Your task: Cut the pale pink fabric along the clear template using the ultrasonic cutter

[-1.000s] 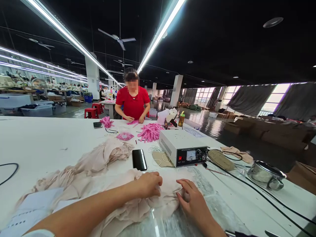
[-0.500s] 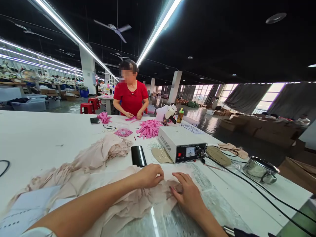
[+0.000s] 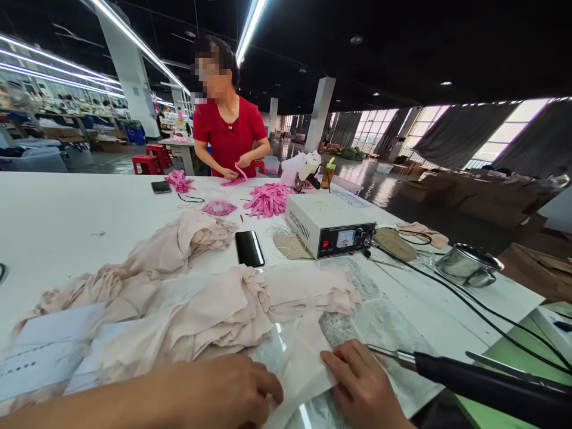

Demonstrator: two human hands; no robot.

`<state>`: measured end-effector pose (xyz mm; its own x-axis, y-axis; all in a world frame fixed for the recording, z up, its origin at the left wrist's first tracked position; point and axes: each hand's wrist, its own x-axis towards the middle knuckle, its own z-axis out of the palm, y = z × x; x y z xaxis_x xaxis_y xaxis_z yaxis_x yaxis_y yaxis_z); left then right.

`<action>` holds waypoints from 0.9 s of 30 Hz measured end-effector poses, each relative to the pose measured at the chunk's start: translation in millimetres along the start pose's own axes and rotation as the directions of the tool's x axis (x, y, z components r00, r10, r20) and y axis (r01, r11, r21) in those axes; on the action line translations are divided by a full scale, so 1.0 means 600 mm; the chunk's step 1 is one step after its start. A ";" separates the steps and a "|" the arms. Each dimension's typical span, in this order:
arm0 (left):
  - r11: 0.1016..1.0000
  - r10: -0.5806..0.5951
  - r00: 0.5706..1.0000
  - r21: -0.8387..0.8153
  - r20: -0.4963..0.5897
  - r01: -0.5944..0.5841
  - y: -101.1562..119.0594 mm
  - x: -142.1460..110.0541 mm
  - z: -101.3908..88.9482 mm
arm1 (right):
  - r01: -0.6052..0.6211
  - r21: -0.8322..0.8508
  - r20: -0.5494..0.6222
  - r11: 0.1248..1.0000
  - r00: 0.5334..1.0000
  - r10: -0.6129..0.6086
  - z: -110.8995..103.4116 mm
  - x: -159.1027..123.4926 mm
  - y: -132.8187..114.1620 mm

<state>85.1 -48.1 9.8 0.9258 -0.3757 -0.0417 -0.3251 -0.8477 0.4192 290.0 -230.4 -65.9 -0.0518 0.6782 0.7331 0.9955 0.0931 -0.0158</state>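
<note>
A thin beige fabric piece (image 3: 308,351) lies between my hands on the clear sheet (image 3: 393,325) covering the worktop. My left hand (image 3: 236,387) is closed, fingers curled at the piece's left edge; the fingertips are partly hidden. On its right edge, my right hand (image 3: 361,381) pinches the fabric between thumb and fingers. Beyond them, a layered stack of beige fabric pieces (image 3: 223,313) spreads leftward. Just right of my right hand lies a pen-like tool with a metal tip and black handle (image 3: 473,381).
A white power box with a dial (image 3: 328,223) stands mid-table, its cable running right past a metal cup (image 3: 469,265). A phone (image 3: 249,248), another fabric heap (image 3: 179,241) and pink strips (image 3: 268,199) lie around. A co-worker in red (image 3: 230,131) handles pink strips opposite.
Both hands have come nearer to me, from the fabric stack to a single piece in front of it. The view has tilted down. The co-worker has lifted a pink strip.
</note>
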 end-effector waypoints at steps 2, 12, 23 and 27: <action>0.999 -0.031 0.999 0.019 0.038 0.031 0.009 -0.015 -0.001 | 0.005 0.036 0.043 0.999 0.999 -0.007 -0.008 -0.012 -0.016; 0.981 -0.147 0.989 0.122 -0.012 0.148 0.029 -0.001 -0.019 | 0.034 0.216 0.121 0.976 0.991 -0.061 -0.027 -0.020 -0.026; 0.984 -0.056 0.982 0.158 -0.178 0.085 -0.006 0.058 0.038 | -0.200 0.089 0.161 0.976 0.970 0.184 0.020 0.023 0.042; 0.968 -0.168 0.969 0.155 -0.183 0.197 -0.029 0.090 0.008 | -0.266 0.025 0.234 0.964 0.939 0.253 0.048 0.052 0.066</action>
<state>140.0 -55.5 -4.2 0.9867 -0.1532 0.0549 -0.1622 -0.9526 0.2573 325.5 -184.6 -63.5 0.1850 0.8306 0.5253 0.9711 -0.0725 -0.2274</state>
